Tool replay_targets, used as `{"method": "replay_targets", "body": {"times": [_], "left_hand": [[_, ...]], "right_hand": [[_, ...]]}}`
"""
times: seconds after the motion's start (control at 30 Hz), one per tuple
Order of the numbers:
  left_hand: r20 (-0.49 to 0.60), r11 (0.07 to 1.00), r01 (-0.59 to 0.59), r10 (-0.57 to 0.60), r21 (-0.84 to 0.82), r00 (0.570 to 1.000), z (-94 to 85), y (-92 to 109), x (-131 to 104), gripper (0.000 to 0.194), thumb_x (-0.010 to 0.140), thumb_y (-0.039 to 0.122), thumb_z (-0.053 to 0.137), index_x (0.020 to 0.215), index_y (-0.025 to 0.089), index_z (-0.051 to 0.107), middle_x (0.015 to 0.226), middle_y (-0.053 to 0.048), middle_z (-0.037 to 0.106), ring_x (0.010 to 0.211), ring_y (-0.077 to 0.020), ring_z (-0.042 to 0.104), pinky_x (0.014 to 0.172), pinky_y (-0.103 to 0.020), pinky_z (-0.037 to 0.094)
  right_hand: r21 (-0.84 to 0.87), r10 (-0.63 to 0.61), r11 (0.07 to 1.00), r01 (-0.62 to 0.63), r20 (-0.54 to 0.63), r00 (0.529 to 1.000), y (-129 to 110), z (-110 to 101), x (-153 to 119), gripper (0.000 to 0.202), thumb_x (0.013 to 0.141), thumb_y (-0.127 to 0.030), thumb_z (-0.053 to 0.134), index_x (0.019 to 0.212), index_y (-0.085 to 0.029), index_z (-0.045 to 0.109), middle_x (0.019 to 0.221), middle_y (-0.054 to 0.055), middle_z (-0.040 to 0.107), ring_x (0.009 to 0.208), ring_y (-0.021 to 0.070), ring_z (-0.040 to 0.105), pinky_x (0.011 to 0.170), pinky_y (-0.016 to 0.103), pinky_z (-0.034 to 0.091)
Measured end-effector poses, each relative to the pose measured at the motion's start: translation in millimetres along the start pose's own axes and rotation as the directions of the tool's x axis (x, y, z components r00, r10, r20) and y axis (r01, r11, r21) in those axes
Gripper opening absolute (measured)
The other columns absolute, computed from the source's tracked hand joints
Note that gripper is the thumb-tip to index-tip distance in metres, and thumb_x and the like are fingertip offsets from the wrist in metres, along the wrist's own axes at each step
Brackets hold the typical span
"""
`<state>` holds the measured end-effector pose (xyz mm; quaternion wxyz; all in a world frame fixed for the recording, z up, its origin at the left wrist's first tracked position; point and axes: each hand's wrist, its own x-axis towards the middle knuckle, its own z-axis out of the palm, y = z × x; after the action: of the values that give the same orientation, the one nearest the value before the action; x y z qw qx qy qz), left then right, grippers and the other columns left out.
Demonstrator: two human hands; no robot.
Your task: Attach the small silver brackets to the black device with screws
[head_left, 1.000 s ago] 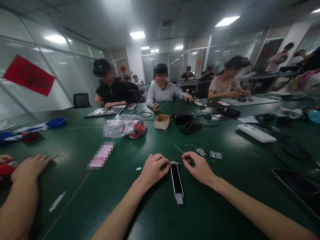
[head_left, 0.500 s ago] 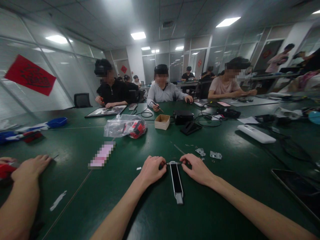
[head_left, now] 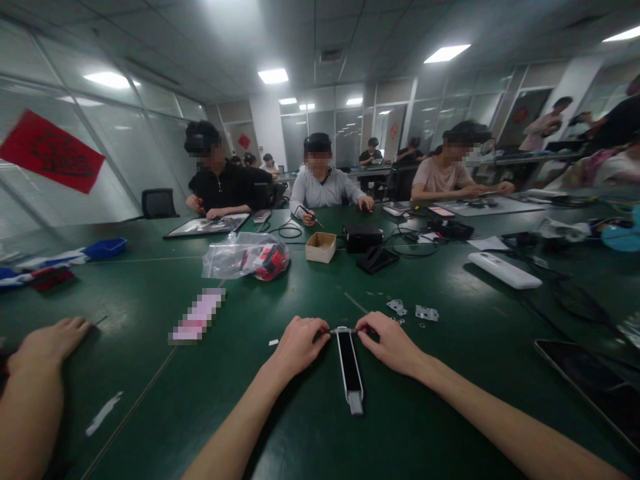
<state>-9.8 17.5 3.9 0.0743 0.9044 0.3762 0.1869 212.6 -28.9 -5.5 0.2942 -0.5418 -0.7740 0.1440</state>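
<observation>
A long narrow device with a white frame and a black face [head_left: 350,365] lies on the green table. Its looped end is away from me and a grey block sits at the near end. Across the looped end runs a thin dark rod [head_left: 334,331]. My left hand [head_left: 302,343] pinches the rod's left end between thumb and fingers. On the other side, my right hand [head_left: 389,342] has its thumb and fingertips closed on the right end. The fingers partly hide both ends.
Small metal brackets [head_left: 427,313] and tiny parts lie beyond my right hand. Farther off are a plastic bag [head_left: 245,256], a small box [head_left: 321,248] and a white case [head_left: 505,270]. A tablet [head_left: 590,387] lies right. Another person's hand [head_left: 55,343] rests at left.
The whole view has shifted slightly, so most things appear a little further left. Both my hands keep their places at the rod ends. The right fingertips appear slightly closer to the device.
</observation>
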Motion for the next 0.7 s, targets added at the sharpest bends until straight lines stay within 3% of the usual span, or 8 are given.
{"method": "replay_targets", "body": {"times": [0.7], "left_hand": [[0.038,0.999,-0.041,0.04,0.012,0.998,-3.0,-2.0,0.0,0.013,0.091,0.022,0.049,0.095,0.021,0.061,0.09,-0.001,0.068,0.084,-0.0164,0.061,0.073,-0.028,0.04]], "right_hand": [[0.025,-0.004,1.0,0.004,0.011,1.0,2.6,0.0,-0.6,0.016,0.087,-0.024,0.048,0.089,-0.018,0.062,0.085,0.004,0.061,0.079,0.0167,0.055,0.071,0.033,0.046]]}}
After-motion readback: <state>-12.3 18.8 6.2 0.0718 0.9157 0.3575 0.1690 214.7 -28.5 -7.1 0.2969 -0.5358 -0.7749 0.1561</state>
